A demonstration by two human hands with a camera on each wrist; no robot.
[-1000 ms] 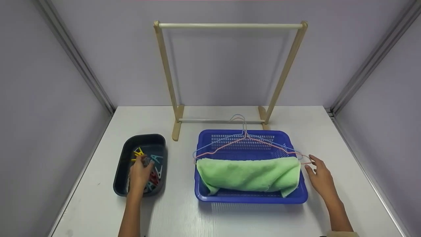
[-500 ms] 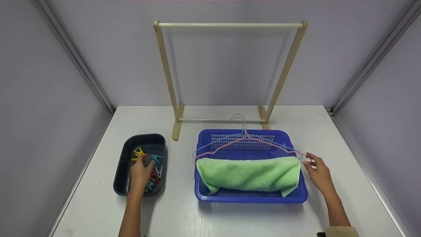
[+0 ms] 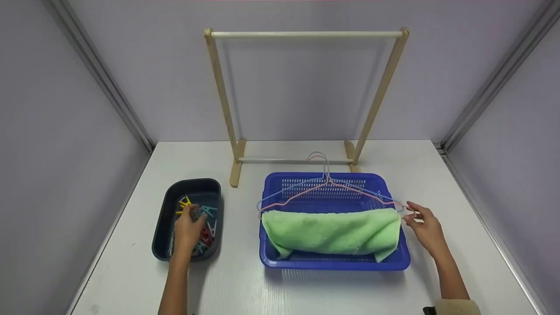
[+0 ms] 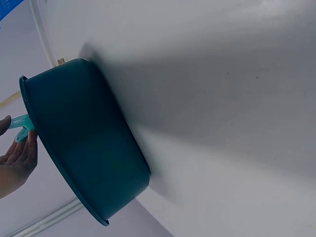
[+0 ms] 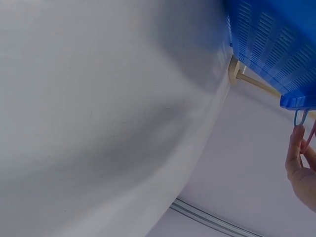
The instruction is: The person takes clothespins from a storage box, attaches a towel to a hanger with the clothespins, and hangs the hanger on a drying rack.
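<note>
My left hand [image 3: 187, 232] reaches into a dark bin [image 3: 159, 236] of clothespins, thumb and fingers around a teal clothespin [image 4: 20, 126] that shows above the rim in the left wrist view. Yellow clothespins [image 3: 184, 203] lie just beyond the fingertips, with red ones [image 3: 204, 238] nearer. At the far right, my right hand [image 3: 428, 232] pinches the right end of a pink hanger [image 3: 302, 192]. A blue hanger [image 3: 280, 191] lies right behind it. Draped below them, a folded green towel [image 3: 332, 232] lies across the blue basket [image 3: 337, 264].
A wooden rack [image 3: 221, 87] with a white top rod [image 3: 306, 34] stands at the back of the white table [image 3: 245, 288]. Its feet sit just behind the basket. Grey walls [image 3: 65, 153] enclose the table on the left, right and back.
My right thumb and fingers have moved a little left and drawn together on the pink hanger's end. The left hand stays nearly still in the bin; hangers and towel have not moved.
</note>
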